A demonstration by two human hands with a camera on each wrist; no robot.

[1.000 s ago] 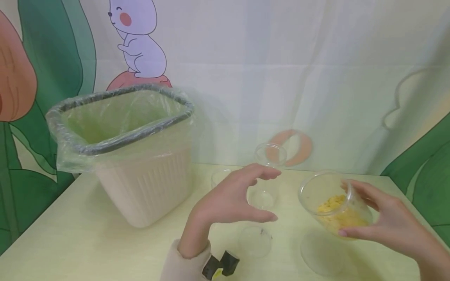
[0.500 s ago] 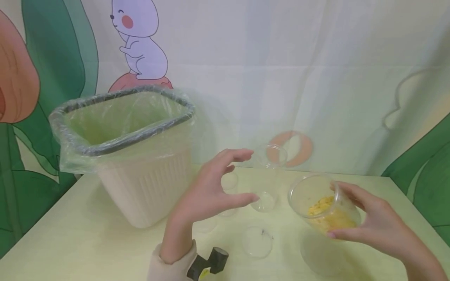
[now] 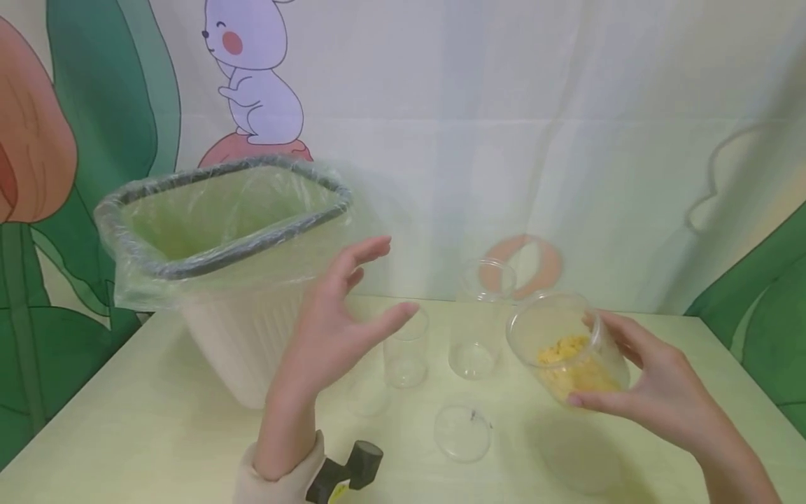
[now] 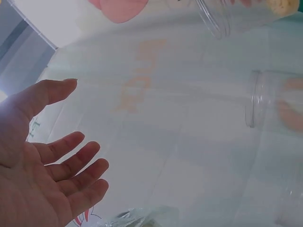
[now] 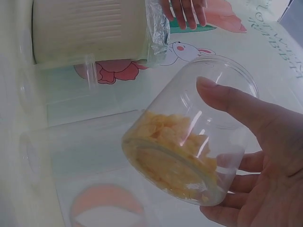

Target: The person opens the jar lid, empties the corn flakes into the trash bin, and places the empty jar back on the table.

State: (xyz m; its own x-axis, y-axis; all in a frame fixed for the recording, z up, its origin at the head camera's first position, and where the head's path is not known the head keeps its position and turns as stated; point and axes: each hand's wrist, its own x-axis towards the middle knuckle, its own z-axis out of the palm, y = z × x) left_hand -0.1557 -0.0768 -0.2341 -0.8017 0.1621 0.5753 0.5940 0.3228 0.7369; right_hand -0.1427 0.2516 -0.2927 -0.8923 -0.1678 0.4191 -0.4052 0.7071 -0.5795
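Observation:
My right hand [image 3: 661, 392] grips a clear plastic jar [image 3: 525, 343] from its right side, thumb in front and fingers behind. The jar is off the table and tilted, its open mouth toward the upper left. Yellow crumbly pieces [image 3: 576, 367] fill its lower part; the right wrist view shows them heaped [image 5: 165, 137] against the base. My left hand [image 3: 324, 336] is raised in front of the bin, thumb and fingers spread apart, holding nothing. In the left wrist view the palm of the left hand [image 4: 42, 179] faces the camera with bare fingers.
A bin [image 3: 245, 343] with a clear liner over its dark rim stands at the left. Two clear jars, one tall [image 3: 475, 329] and one shorter [image 3: 406, 360], stand at the back. Clear round lids [image 3: 462, 434] lie on the table in front. A printed curtain [image 3: 403, 140] hangs behind.
My left hand has moved left, away from the jars toward the bin, and its fingers have spread wider. My right hand has shifted the jar a little left and up.

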